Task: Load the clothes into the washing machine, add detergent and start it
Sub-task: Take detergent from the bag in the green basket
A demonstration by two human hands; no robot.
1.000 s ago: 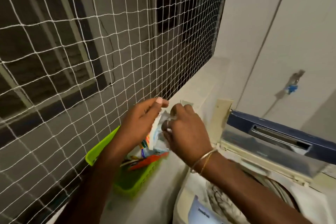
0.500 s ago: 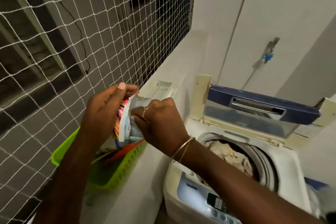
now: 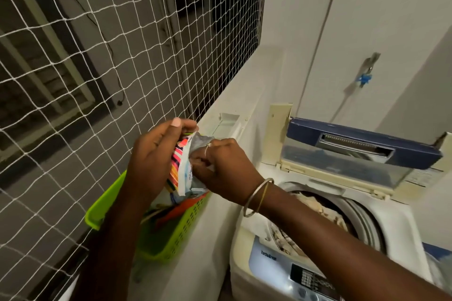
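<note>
A colourful striped detergent packet (image 3: 182, 168) stands upright above the green basket (image 3: 182, 230) on the ledge. My left hand (image 3: 152, 156) grips the packet's left side, thumb over its top edge. My right hand (image 3: 220, 168) is at the packet's open mouth, fingers curled on or into the opening. To the right, the top-loading washing machine (image 3: 401, 230) has its blue lid (image 3: 359, 151) raised. Pale clothes (image 3: 318, 210) lie in the drum. The control panel (image 3: 310, 278) shows at the bottom.
A white rope net (image 3: 97, 68) covers the window on the left, right behind the basket. A wall tap (image 3: 367, 73) with a blue part sits above the machine. A white tray-like piece (image 3: 227, 122) lies on the ledge beyond my hands.
The view swung down and right, bringing the washer's drum and panel into sight. My hands stay on the packet, the right hand working deeper at its opening.
</note>
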